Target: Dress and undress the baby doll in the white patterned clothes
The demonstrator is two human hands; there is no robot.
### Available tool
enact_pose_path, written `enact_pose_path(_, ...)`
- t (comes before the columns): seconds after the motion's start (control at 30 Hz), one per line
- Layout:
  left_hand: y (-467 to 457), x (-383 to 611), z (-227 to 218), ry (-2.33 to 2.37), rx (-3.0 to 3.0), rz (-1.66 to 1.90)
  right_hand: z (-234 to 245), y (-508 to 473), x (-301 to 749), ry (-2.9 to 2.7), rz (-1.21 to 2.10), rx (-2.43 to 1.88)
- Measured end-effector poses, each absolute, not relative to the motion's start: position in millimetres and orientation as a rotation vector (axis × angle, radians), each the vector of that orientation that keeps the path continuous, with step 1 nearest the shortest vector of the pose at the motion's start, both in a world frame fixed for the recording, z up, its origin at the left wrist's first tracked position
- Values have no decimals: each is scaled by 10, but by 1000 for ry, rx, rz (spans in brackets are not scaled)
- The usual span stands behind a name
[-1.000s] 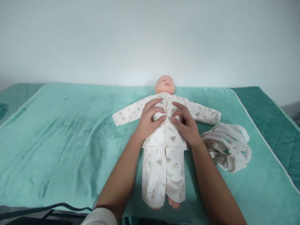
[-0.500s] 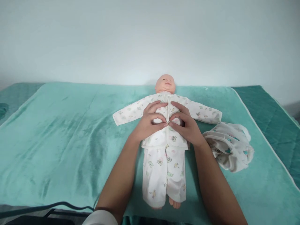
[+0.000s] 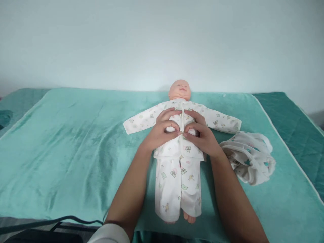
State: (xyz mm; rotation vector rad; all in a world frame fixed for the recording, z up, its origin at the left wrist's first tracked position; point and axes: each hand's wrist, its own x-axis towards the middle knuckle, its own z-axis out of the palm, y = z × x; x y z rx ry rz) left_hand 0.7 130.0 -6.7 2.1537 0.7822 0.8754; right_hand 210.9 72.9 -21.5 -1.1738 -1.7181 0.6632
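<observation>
A baby doll (image 3: pixel 179 89) lies on its back, head away from me, in a white printed jacket (image 3: pixel 145 119) and matching trousers (image 3: pixel 168 189). Its sleeves are spread out to both sides. My left hand (image 3: pixel 162 130) pinches the left front edge of the jacket at mid-chest, thumb and forefinger together. Opposite it, my right hand (image 3: pixel 201 131) pinches the other front edge, its fingertips almost meeting those of the left. The fastening between the fingertips is too small to make out. Toes show below one trouser leg.
A crumpled white printed cloth (image 3: pixel 250 157) lies right of the doll, beside my right forearm. A light green blanket (image 3: pixel 71 145) covers the surface, over a darker quilted cover (image 3: pixel 291 128). A dark cable (image 3: pixel 71 218) runs along the near left edge. A pale wall stands behind.
Both hands keep their pinch on the jacket front with hardly any movement. The whole view has shifted very slightly.
</observation>
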Motion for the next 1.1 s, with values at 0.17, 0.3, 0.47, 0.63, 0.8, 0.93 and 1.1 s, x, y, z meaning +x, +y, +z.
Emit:
enact_pose_path(0.17, 1278, 37, -54, 811, 2141, 886, -205, 720, 2102, -1651, 696, -1194)
enact_pose_path(0.3, 1276, 40, -63, 806, 2130, 900, -179, 713, 2127, -1682, 723, -1184)
enact_pose_path(0.47, 1293, 20, -83, 784, 2115, 913, -185, 719, 2133, -1689, 705, -1157)
enact_pose_path(0.63, 1336, -19, -92, 726, 2136, 870, -219, 735, 2092, -1651, 676, -1184)
enact_pose_path(0.8, 1347, 10, -115, 736, 2158, 924, -245, 738, 2079, -1596, 681, -1138)
enact_pose_path(0.93, 1343, 65, -142, 760, 2216, 976, -222, 724, 2063, -1593, 675, -1135)
enact_pose_path(1.1, 1319, 98, -131, 791, 2236, 994, -202, 726, 2040, -1616, 668, -1187)
